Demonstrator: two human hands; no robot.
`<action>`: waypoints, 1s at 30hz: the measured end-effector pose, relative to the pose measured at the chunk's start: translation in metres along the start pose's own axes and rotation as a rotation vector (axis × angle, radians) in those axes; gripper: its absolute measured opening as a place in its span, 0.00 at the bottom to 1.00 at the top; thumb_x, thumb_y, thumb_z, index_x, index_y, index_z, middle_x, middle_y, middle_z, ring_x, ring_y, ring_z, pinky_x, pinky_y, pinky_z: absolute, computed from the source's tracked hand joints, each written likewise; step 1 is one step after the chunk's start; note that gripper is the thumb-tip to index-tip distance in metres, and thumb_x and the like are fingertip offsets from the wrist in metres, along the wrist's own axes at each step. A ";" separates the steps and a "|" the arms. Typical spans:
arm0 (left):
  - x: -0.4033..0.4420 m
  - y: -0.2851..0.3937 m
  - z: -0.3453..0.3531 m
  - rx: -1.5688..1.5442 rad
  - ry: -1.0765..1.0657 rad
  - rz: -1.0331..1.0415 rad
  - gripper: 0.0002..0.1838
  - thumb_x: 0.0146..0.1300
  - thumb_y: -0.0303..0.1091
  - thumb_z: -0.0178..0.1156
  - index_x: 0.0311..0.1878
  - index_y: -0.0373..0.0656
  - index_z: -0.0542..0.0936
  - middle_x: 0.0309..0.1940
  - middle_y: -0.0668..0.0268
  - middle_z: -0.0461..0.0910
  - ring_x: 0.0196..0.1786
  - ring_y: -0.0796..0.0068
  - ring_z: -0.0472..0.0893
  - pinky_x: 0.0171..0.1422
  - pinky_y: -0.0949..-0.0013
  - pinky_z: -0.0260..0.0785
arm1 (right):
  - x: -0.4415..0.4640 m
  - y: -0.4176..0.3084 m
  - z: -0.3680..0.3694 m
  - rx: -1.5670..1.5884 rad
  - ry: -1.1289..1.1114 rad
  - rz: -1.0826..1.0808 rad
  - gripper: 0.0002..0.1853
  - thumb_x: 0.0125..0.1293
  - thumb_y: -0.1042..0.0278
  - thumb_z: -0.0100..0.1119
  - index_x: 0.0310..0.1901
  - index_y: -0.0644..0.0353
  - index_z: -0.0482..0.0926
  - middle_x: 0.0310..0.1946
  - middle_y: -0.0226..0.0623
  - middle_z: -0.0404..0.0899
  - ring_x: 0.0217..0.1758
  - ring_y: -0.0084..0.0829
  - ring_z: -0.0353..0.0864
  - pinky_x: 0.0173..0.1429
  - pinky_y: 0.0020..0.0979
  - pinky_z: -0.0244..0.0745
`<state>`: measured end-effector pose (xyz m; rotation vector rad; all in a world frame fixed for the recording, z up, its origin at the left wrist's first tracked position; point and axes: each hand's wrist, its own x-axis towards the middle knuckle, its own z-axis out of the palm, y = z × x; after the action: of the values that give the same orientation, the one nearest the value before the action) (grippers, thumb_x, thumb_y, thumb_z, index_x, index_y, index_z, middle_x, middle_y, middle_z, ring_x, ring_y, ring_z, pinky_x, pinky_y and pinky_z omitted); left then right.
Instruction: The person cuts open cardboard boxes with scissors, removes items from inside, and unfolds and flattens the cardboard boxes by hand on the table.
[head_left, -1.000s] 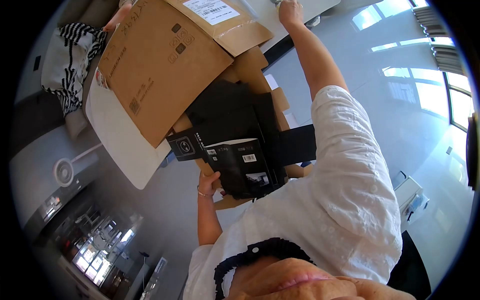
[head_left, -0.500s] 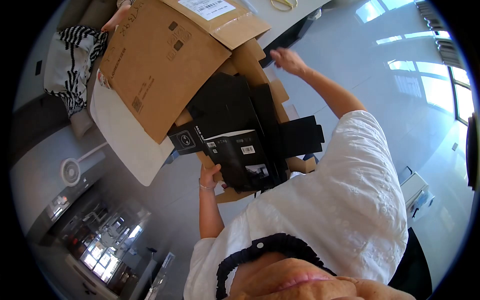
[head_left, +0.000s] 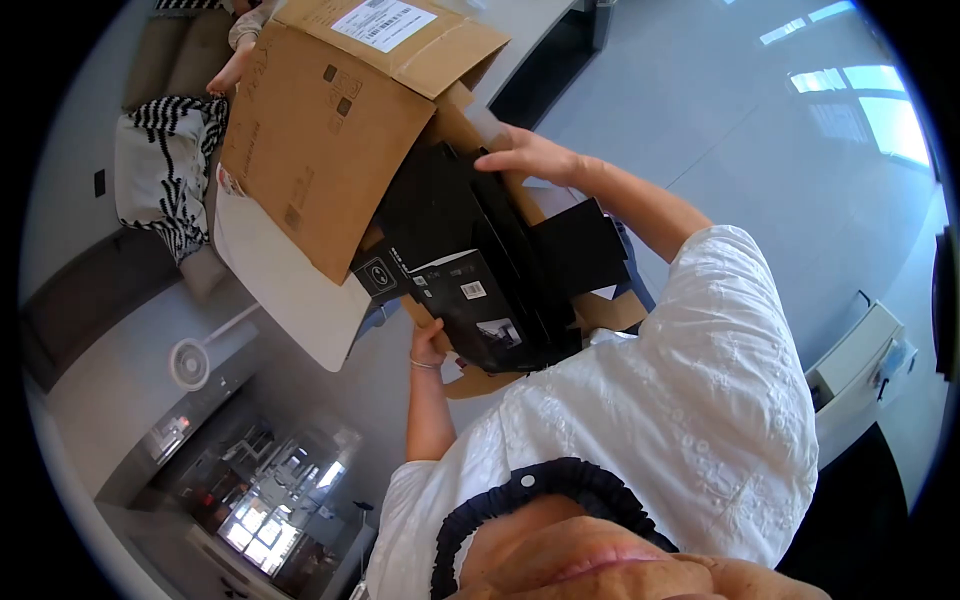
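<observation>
A large brown cardboard box lies tilted with its opening toward me. Partly out of it is a black box with an open flap, white labels and a small picture on its near panel. My left hand, with a bracelet at the wrist, is closed on the lower left edge of the cardboard box, beside the black box. My right hand is at the upper right edge of the black box, fingers stretched out and touching near the cardboard flap. Some of its fingertips are hard to make out.
A white table top lies under the cardboard box. A sofa with a striped blanket stands at upper left, with another person's bare limb there. A white fan stands at left, a white cabinet at right.
My right hand has come in from the right, away from the box, to the black box's upper edge. My left hand stays on the cardboard box. The view has shifted slightly.
</observation>
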<state>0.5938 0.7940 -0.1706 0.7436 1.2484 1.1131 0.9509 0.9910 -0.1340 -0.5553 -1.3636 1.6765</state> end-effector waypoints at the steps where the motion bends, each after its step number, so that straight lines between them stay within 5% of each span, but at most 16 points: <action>1: 0.000 0.000 -0.002 -0.018 0.012 -0.019 0.29 0.49 0.24 0.63 0.59 0.39 0.69 0.50 0.61 0.77 0.53 0.63 0.77 0.59 0.62 0.70 | -0.003 -0.008 0.005 -0.153 0.050 0.022 0.35 0.60 0.52 0.59 0.64 0.62 0.61 0.53 0.42 0.71 0.56 0.30 0.70 0.56 0.30 0.67; 5: -0.001 0.008 0.005 -0.001 -0.041 0.015 0.30 0.50 0.24 0.63 0.59 0.39 0.69 0.51 0.61 0.76 0.53 0.63 0.77 0.59 0.62 0.70 | 0.010 -0.009 0.015 -0.490 0.171 -0.052 0.34 0.61 0.49 0.56 0.61 0.67 0.63 0.44 0.47 0.74 0.48 0.32 0.74 0.46 0.31 0.74; 9: -0.001 -0.002 -0.003 0.023 -0.022 0.038 0.30 0.50 0.25 0.63 0.60 0.38 0.68 0.53 0.61 0.76 0.54 0.62 0.76 0.59 0.61 0.69 | 0.005 -0.045 0.004 -0.309 0.004 0.115 0.35 0.63 0.41 0.52 0.56 0.70 0.68 0.44 0.48 0.75 0.47 0.31 0.74 0.55 0.29 0.69; 10: -0.002 -0.001 -0.003 0.009 -0.033 0.075 0.31 0.50 0.26 0.64 0.60 0.38 0.68 0.53 0.60 0.75 0.54 0.62 0.76 0.59 0.61 0.69 | 0.022 -0.018 0.000 -0.356 0.141 -0.050 0.37 0.64 0.36 0.47 0.56 0.68 0.69 0.44 0.43 0.76 0.45 0.29 0.75 0.55 0.28 0.68; 13: -0.003 -0.012 0.001 -0.034 -0.029 0.082 0.32 0.49 0.26 0.65 0.60 0.37 0.68 0.53 0.60 0.75 0.54 0.62 0.76 0.59 0.61 0.69 | 0.043 0.000 -0.037 0.525 -0.291 0.131 0.34 0.70 0.39 0.37 0.59 0.66 0.68 0.55 0.40 0.74 0.57 0.26 0.73 0.59 0.27 0.69; 14: -0.004 -0.009 0.006 -0.051 -0.025 0.087 0.32 0.49 0.26 0.65 0.60 0.37 0.68 0.53 0.60 0.75 0.54 0.62 0.76 0.59 0.61 0.69 | 0.056 0.023 -0.046 0.687 -0.405 0.047 0.29 0.70 0.46 0.44 0.60 0.64 0.67 0.56 0.37 0.73 0.57 0.25 0.72 0.60 0.26 0.67; 17: -0.008 -0.001 0.017 -0.080 -0.099 0.082 0.32 0.49 0.27 0.65 0.60 0.36 0.68 0.53 0.60 0.75 0.54 0.62 0.76 0.59 0.63 0.69 | 0.060 0.040 -0.025 0.124 -0.017 -0.244 0.23 0.69 0.56 0.49 0.60 0.61 0.68 0.52 0.31 0.75 0.54 0.23 0.73 0.58 0.30 0.69; 20: -0.009 -0.006 0.014 -0.078 -0.096 0.106 0.31 0.49 0.27 0.65 0.59 0.36 0.69 0.52 0.60 0.76 0.53 0.63 0.77 0.59 0.63 0.70 | 0.091 0.063 -0.022 0.068 0.018 -0.368 0.19 0.65 0.61 0.51 0.55 0.60 0.71 0.52 0.33 0.74 0.57 0.30 0.72 0.59 0.33 0.67; 22: -0.007 -0.010 0.012 -0.052 -0.095 0.103 0.30 0.49 0.26 0.65 0.58 0.36 0.70 0.50 0.60 0.77 0.52 0.64 0.78 0.58 0.64 0.70 | 0.103 0.047 -0.025 -1.038 0.266 -0.532 0.17 0.59 0.62 0.53 0.49 0.57 0.73 0.46 0.37 0.75 0.57 0.36 0.70 0.60 0.36 0.65; 23: -0.009 -0.012 0.010 -0.072 -0.083 0.114 0.30 0.49 0.26 0.65 0.58 0.36 0.70 0.50 0.60 0.77 0.52 0.64 0.78 0.58 0.64 0.70 | 0.105 0.045 -0.027 -1.401 0.240 -0.707 0.16 0.55 0.61 0.52 0.45 0.56 0.74 0.42 0.42 0.74 0.56 0.40 0.68 0.59 0.38 0.64; 24: -0.010 -0.012 0.008 -0.057 -0.081 0.092 0.30 0.49 0.27 0.65 0.58 0.37 0.70 0.50 0.61 0.77 0.51 0.64 0.78 0.57 0.63 0.71 | 0.114 0.045 -0.038 -1.573 0.048 -0.618 0.16 0.56 0.60 0.50 0.45 0.57 0.74 0.44 0.42 0.75 0.56 0.38 0.70 0.59 0.39 0.63; 30: -0.017 -0.013 0.004 -0.045 -0.059 0.063 0.29 0.49 0.26 0.65 0.58 0.38 0.71 0.49 0.62 0.78 0.49 0.66 0.79 0.55 0.63 0.72 | 0.133 0.055 -0.025 -1.606 0.091 -0.581 0.16 0.57 0.61 0.51 0.46 0.57 0.75 0.45 0.42 0.75 0.56 0.39 0.71 0.60 0.39 0.64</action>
<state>0.6014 0.7739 -0.1759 0.7810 1.1541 1.1589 0.8824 1.1156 -0.1693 -0.9031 -2.3018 -0.1779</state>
